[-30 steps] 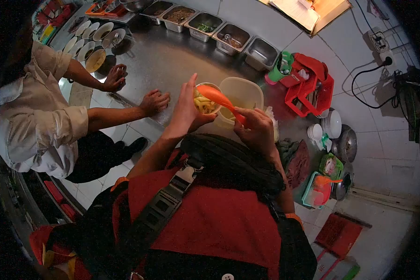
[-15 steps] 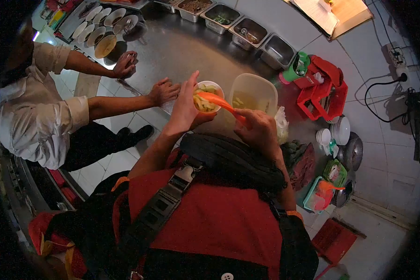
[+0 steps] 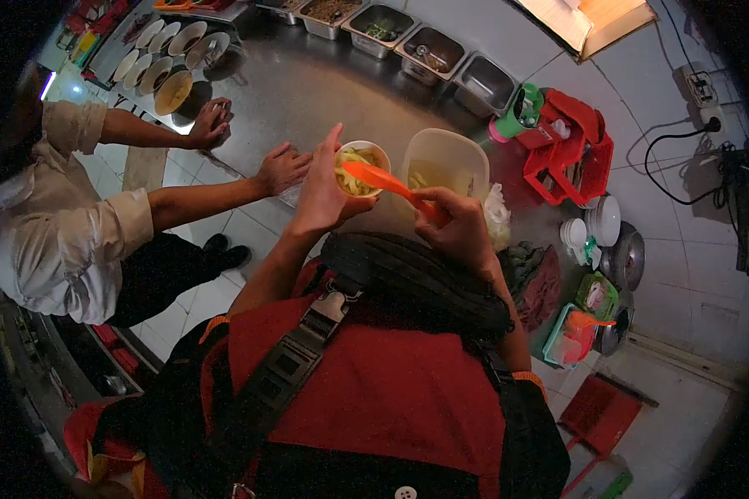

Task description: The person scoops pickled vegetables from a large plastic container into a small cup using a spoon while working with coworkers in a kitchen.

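A small white cup (image 3: 376, 155) of yellowish-green pieces is held in my left hand (image 3: 324, 187), the fingers around its side and underneath. My right hand (image 3: 453, 224) grips the handle of an orange spoon (image 3: 383, 179), whose bowl lies over the pieces at the cup's mouth. Just right of the cup, a translucent square tub (image 3: 447, 154) holds liquid and some similar pieces. A tied clear plastic bag (image 3: 497, 216) rests beside my right hand.
A co-worker's hands (image 3: 283, 170) rest at the counter's (image 3: 308, 91) left edge. Metal trays (image 3: 431, 54) line the wall, with a red rack (image 3: 567, 154) to their right. Bowls (image 3: 175, 90) stand at the back left; white dishes (image 3: 603, 220) and a teal basket (image 3: 567, 337) are at the right.
The view has shifted slightly back and forth. The orange spoon stays over the cup in both hands' hold, its bowl now slightly lower against the pieces than a second ago.
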A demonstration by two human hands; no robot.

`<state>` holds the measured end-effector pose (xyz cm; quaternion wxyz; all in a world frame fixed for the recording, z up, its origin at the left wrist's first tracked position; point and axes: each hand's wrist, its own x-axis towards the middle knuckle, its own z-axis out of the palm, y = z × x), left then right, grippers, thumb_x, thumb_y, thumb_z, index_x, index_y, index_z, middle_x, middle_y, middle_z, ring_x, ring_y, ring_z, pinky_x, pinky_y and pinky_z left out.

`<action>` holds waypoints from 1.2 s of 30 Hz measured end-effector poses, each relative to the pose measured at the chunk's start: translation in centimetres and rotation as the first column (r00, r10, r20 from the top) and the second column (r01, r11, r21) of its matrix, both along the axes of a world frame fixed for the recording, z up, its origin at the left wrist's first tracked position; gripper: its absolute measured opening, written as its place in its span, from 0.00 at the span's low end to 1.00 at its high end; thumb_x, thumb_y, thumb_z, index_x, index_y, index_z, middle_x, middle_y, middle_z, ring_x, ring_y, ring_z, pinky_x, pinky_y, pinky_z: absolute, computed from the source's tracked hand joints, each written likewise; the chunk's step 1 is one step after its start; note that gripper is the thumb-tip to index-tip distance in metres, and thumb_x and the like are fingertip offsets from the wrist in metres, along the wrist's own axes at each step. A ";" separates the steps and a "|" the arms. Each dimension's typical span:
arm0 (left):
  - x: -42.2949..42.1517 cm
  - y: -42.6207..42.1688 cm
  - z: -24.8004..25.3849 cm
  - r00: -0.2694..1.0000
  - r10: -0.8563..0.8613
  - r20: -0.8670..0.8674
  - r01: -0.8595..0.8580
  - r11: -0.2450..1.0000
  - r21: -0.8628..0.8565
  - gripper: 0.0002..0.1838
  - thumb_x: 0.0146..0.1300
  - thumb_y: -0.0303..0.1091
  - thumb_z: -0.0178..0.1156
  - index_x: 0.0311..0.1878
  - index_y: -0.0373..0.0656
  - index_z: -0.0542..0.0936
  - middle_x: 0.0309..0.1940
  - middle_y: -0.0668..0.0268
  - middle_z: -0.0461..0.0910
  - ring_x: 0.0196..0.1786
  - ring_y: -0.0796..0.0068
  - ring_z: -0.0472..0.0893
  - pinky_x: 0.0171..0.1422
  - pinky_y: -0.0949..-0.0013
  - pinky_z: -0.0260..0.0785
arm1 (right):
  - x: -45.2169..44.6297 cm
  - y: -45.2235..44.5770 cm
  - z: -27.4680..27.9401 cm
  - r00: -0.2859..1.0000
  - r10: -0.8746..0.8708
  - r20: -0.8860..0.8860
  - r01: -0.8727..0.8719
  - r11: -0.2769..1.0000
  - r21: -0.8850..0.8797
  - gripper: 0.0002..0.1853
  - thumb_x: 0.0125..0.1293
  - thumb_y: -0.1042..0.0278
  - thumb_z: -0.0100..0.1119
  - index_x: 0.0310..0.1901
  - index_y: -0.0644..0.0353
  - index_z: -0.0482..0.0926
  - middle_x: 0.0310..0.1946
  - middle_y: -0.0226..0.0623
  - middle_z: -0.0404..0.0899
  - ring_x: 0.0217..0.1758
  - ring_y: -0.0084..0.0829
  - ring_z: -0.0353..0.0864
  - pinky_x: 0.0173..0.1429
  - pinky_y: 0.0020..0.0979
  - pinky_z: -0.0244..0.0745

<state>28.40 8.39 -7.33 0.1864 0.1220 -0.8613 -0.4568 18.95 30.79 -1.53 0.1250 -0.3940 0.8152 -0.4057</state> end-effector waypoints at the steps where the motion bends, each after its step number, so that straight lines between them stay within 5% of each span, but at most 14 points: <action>1: -0.2 0.0 -0.2 1.000 -0.011 -0.001 0.011 1.000 0.001 0.63 0.38 0.41 0.81 0.75 0.41 0.51 0.60 0.47 0.67 0.62 0.51 0.71 0.66 0.55 0.65 | -0.1 0.0 -0.1 0.999 0.029 -0.019 -0.030 1.000 -0.006 0.17 0.54 0.72 0.67 0.48 0.59 0.82 0.26 0.39 0.82 0.26 0.25 0.81 0.35 0.29 0.77; 5: -1.7 -0.5 -1.2 1.000 -0.001 0.028 -0.001 0.999 0.051 0.62 0.38 0.40 0.80 0.75 0.41 0.51 0.60 0.48 0.67 0.62 0.52 0.71 0.66 0.57 0.64 | -0.6 0.5 -0.3 0.999 -0.044 -0.001 0.043 0.998 -0.055 0.17 0.55 0.73 0.66 0.48 0.59 0.82 0.23 0.33 0.80 0.24 0.20 0.75 0.32 0.26 0.74; 7: -2.5 -1.0 -2.5 0.999 0.012 0.048 -0.015 0.997 0.078 0.62 0.37 0.40 0.79 0.75 0.41 0.52 0.60 0.49 0.67 0.62 0.52 0.71 0.67 0.57 0.64 | -0.8 0.9 -0.3 0.953 -0.259 0.159 0.279 0.953 -0.119 0.16 0.57 0.74 0.64 0.49 0.59 0.82 0.20 0.26 0.75 0.23 0.16 0.70 0.30 0.22 0.68; 9: -3.6 -2.1 -5.8 0.995 0.059 0.077 -0.062 0.997 0.038 0.61 0.36 0.40 0.79 0.74 0.40 0.54 0.60 0.50 0.68 0.62 0.52 0.71 0.67 0.57 0.65 | -2.0 1.9 -0.7 0.935 -0.302 0.186 0.330 0.933 -0.146 0.15 0.59 0.73 0.63 0.49 0.61 0.82 0.20 0.23 0.72 0.23 0.14 0.68 0.29 0.20 0.64; 11: -4.3 -2.8 -9.5 0.996 0.069 0.048 -0.071 0.997 0.039 0.61 0.35 0.40 0.79 0.74 0.40 0.55 0.60 0.49 0.69 0.62 0.52 0.71 0.67 0.57 0.65 | -3.5 3.2 -2.0 0.835 -0.374 0.403 0.492 0.836 -0.245 0.15 0.59 0.72 0.64 0.49 0.63 0.81 0.20 0.24 0.72 0.24 0.13 0.68 0.29 0.20 0.63; 17: -5.1 -4.0 -16.2 0.996 0.070 0.058 -0.067 0.996 -0.057 0.64 0.34 0.42 0.83 0.74 0.41 0.54 0.61 0.50 0.69 0.64 0.53 0.71 0.68 0.56 0.66 | -5.4 7.6 -4.0 0.864 -0.469 0.184 0.465 0.883 0.068 0.17 0.59 0.69 0.65 0.50 0.61 0.81 0.18 0.26 0.72 0.22 0.16 0.70 0.29 0.23 0.67; 19: -5.1 -3.4 -15.0 0.996 0.049 0.081 -0.043 0.996 -0.080 0.64 0.34 0.43 0.83 0.74 0.41 0.54 0.60 0.50 0.70 0.65 0.53 0.71 0.68 0.56 0.67 | -5.1 7.9 -4.1 0.902 -0.431 -0.005 0.424 0.885 0.193 0.17 0.59 0.66 0.65 0.50 0.59 0.82 0.21 0.35 0.78 0.24 0.27 0.79 0.32 0.31 0.74; 21: -4.6 -2.4 -12.1 0.983 0.168 0.069 -0.106 0.840 -0.532 0.63 0.37 0.47 0.82 0.74 0.40 0.54 0.58 0.51 0.71 0.62 0.53 0.72 0.65 0.56 0.68 | -4.8 6.9 -3.7 0.914 -0.400 -0.071 0.402 0.866 0.295 0.16 0.59 0.64 0.63 0.48 0.58 0.82 0.24 0.40 0.80 0.28 0.35 0.82 0.36 0.35 0.76; 22: -4.6 -2.0 -10.9 0.985 0.154 0.076 -0.090 0.842 -0.532 0.63 0.37 0.47 0.82 0.74 0.40 0.54 0.58 0.51 0.71 0.62 0.53 0.72 0.65 0.56 0.68 | -4.6 6.1 -3.4 0.926 -0.352 -0.135 0.376 0.841 0.389 0.15 0.59 0.62 0.62 0.47 0.57 0.82 0.27 0.45 0.83 0.33 0.42 0.86 0.39 0.40 0.79; 25: -5.0 -0.7 -7.5 0.993 -0.079 -0.082 0.049 0.947 -0.318 0.49 0.48 0.51 0.76 0.67 0.37 0.62 0.47 0.54 0.75 0.48 0.57 0.77 0.52 0.60 0.70 | -4.6 4.0 -2.8 0.959 -0.180 -0.220 0.274 0.788 0.551 0.14 0.62 0.62 0.57 0.44 0.60 0.82 0.33 0.49 0.84 0.39 0.49 0.85 0.44 0.46 0.80; 27: -5.9 1.0 -6.0 0.916 -0.263 0.304 0.151 0.926 0.347 0.32 0.60 0.54 0.67 0.56 0.38 0.71 0.36 0.61 0.76 0.38 0.70 0.76 0.43 0.66 0.70 | -5.0 2.3 -2.7 0.953 -0.144 -0.265 0.280 0.748 0.602 0.13 0.62 0.64 0.56 0.42 0.61 0.82 0.33 0.49 0.84 0.39 0.49 0.86 0.44 0.45 0.80; 28: -6.5 2.4 -7.0 0.944 -0.251 0.214 0.167 0.923 0.346 0.22 0.67 0.51 0.60 0.44 0.38 0.73 0.29 0.68 0.73 0.32 0.78 0.71 0.37 0.71 0.66 | -5.4 1.5 -2.7 0.945 -0.090 -0.313 0.283 0.703 0.652 0.12 0.62 0.65 0.55 0.41 0.62 0.83 0.33 0.49 0.85 0.38 0.48 0.86 0.45 0.44 0.81; 32: -7.9 4.2 -7.7 0.953 -0.279 0.115 0.209 0.886 0.415 0.14 0.70 0.40 0.56 0.42 0.38 0.72 0.28 0.70 0.70 0.31 0.80 0.68 0.34 0.71 0.64 | -7.5 -0.6 -5.8 0.932 0.008 -0.363 0.240 0.735 0.634 0.10 0.61 0.69 0.54 0.37 0.64 0.84 0.33 0.50 0.85 0.38 0.48 0.86 0.45 0.44 0.82; 36: -6.9 4.5 -7.5 0.958 -0.281 0.061 0.230 0.875 0.427 0.15 0.68 0.40 0.58 0.34 0.38 0.68 0.24 0.65 0.69 0.28 0.76 0.69 0.32 0.67 0.65 | -7.4 -1.5 -8.7 0.915 0.062 -0.399 0.225 0.743 0.631 0.09 0.59 0.70 0.54 0.36 0.58 0.84 0.34 0.50 0.84 0.40 0.48 0.86 0.45 0.45 0.80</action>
